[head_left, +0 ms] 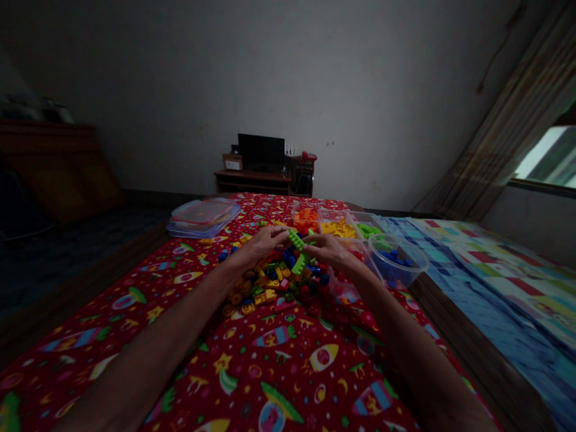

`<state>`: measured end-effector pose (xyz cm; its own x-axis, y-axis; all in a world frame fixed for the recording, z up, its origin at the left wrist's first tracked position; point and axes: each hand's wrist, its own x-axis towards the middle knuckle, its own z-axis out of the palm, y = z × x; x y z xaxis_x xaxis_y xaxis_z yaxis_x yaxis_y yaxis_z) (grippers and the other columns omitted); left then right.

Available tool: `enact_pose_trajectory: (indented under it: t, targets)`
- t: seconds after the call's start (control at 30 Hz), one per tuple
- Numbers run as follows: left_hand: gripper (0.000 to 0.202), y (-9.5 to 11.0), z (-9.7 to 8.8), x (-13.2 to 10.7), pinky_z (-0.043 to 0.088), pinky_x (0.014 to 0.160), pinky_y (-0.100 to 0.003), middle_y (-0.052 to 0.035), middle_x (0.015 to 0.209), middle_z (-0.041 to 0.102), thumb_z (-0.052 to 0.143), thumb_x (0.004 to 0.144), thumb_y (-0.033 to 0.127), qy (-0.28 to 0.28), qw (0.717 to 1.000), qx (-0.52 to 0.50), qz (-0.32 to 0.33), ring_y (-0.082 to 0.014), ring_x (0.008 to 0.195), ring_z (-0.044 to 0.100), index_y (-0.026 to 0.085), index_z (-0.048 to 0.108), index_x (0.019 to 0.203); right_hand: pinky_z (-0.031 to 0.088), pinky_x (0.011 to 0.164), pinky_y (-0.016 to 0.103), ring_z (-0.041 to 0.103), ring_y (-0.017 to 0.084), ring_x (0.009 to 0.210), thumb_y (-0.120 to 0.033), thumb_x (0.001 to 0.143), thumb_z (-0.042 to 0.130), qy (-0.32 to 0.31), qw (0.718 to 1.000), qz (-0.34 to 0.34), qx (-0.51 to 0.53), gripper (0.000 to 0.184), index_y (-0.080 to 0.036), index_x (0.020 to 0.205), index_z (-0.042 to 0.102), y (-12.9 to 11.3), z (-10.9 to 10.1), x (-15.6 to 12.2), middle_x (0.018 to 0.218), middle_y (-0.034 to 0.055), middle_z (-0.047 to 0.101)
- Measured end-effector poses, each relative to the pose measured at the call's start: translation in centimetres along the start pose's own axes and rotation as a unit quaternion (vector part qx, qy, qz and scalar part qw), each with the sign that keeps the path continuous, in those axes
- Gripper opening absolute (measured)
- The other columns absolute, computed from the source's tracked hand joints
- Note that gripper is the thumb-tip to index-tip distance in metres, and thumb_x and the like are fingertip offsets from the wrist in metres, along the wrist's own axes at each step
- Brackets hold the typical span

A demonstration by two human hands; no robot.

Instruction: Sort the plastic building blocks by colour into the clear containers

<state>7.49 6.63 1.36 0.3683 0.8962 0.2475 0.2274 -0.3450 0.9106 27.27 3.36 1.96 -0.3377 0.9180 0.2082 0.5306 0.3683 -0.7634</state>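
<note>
A pile of mixed coloured building bricks [274,279] lies on a red patterned cloth [252,366]. Above the pile, my left hand [265,239] and my right hand [326,247] meet on a long green brick [296,240], each pinching one end. A second green brick [299,264] shows just below it, near my right fingers. Both forearms reach forward over the cloth.
Clear tubs sit behind the pile: orange bricks [306,215], yellow bricks [337,227], green bricks [369,229], and a round tub with blue bricks [398,259]. Stacked lids [203,217] lie at the left. A patchwork mat [504,282] is on the right; a low desk with a monitor [261,153] stands by the wall.
</note>
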Motion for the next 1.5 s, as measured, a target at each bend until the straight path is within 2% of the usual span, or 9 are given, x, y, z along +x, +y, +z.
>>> enact_pose_trajectory:
  t: [0.17,0.33,0.53,0.7,0.83,1.03,1.2,1.37,1.5]
  targets:
    - [0.040,0.1,0.3,0.3,0.054,0.071,-0.031,-0.0050,0.091,0.072,0.061,0.073,0.048,0.000,1.000,0.031,0.001,-0.0211,0.082,0.066,0.016,0.069,0.096,0.034,0.045,0.017,0.050,0.008,0.049,-0.030,0.079,0.054,-0.001,1.000,-0.017,-0.017,0.025,-0.012,0.079,0.071,0.5,0.4,0.2,0.058,-0.0008,0.061]
    - [0.041,-0.3,-0.2,0.8,0.055,0.067,-0.032,-0.0069,0.085,0.070,0.056,0.079,0.044,0.070,0.997,0.020,-0.001,-0.0185,0.074,0.067,0.012,0.062,0.104,0.037,0.045,0.016,0.055,0.009,0.049,-0.030,0.078,0.056,0.060,0.998,0.004,-0.016,0.023,-0.012,0.073,0.069,0.4,-1.5,0.2,0.056,0.0006,0.062]
    - [0.034,-0.1,-1.0,0.6,0.055,0.070,-0.031,-0.0059,0.083,0.071,0.058,0.077,0.039,0.059,0.998,0.020,0.002,-0.0186,0.076,0.067,0.013,0.066,0.097,0.050,0.053,0.022,0.062,0.013,0.054,-0.028,0.075,0.059,0.169,0.983,0.073,0.009,0.021,-0.010,0.079,0.070,2.2,-9.3,0.4,0.064,0.0056,0.068]
    - [0.031,-0.3,-1.1,0.8,0.054,0.071,-0.030,-0.0047,0.079,0.072,0.059,0.073,0.038,0.060,0.998,-0.002,-0.006,-0.0185,0.075,0.067,0.014,0.069,0.089,0.048,0.058,0.022,0.066,0.016,0.058,-0.022,0.079,0.056,0.209,0.922,0.203,-0.254,0.020,-0.009,0.071,0.070,5.0,-16.8,1.3,0.056,0.0076,0.067]
    - [0.033,-0.6,-1.3,1.0,0.054,0.069,-0.030,-0.0048,0.077,0.072,0.061,0.070,0.043,0.048,0.999,-0.016,-0.001,-0.0193,0.074,0.067,0.014,0.070,0.084,0.048,0.064,0.028,0.067,0.024,0.069,-0.017,0.079,0.056,0.187,0.873,0.262,-0.368,0.023,-0.008,0.061,0.067,6.6,-19.3,2.6,0.053,0.0128,0.065]
    - [0.037,-1.0,-1.8,1.2,0.054,0.066,-0.031,-0.0049,0.073,0.072,0.065,0.065,0.047,0.044,0.999,-0.021,0.001,-0.0185,0.067,0.066,0.014,0.071,0.080,0.047,0.067,0.025,0.067,0.019,0.068,-0.020,0.082,0.056,0.171,0.883,0.227,-0.373,0.024,-0.009,0.064,0.067,7.3,-18.0,4.1,0.055,0.0106,0.065]
    - [0.034,-0.9,-1.6,1.3,0.055,0.066,-0.031,-0.0038,0.069,0.071,0.065,0.065,0.046,0.049,0.999,-0.005,0.004,-0.0183,0.066,0.066,0.016,0.071,0.079,0.047,0.063,0.021,0.066,0.015,0.066,-0.018,0.084,0.048,0.182,0.911,0.159,-0.334,0.024,-0.009,0.075,0.069,5.6,-16.4,3.2,0.070,0.0099,0.070]
    - [0.032,-0.6,-1.8,1.3,0.055,0.070,-0.032,-0.0039,0.073,0.071,0.060,0.069,0.043,0.053,0.998,0.036,0.022,-0.0189,0.069,0.067,0.016,0.071,0.082,0.051,0.059,0.022,0.065,0.014,0.062,-0.021,0.083,0.047,0.227,0.962,0.050,-0.146,0.026,-0.008,0.084,0.070,1.7,-13.2,1.5,0.074,0.0093,0.071]
    - [0.032,-0.2,-2.5,1.1,0.054,0.070,-0.030,-0.0041,0.077,0.072,0.054,0.073,0.039,0.067,0.990,0.113,0.053,-0.0201,0.075,0.067,0.017,0.072,0.088,0.053,0.060,0.022,0.065,0.012,0.064,-0.031,0.084,0.051,0.198,0.980,-0.027,-0.018,0.028,-0.010,0.088,0.070,-1.5,-8.7,0.4,0.074,0.0077,0.070]
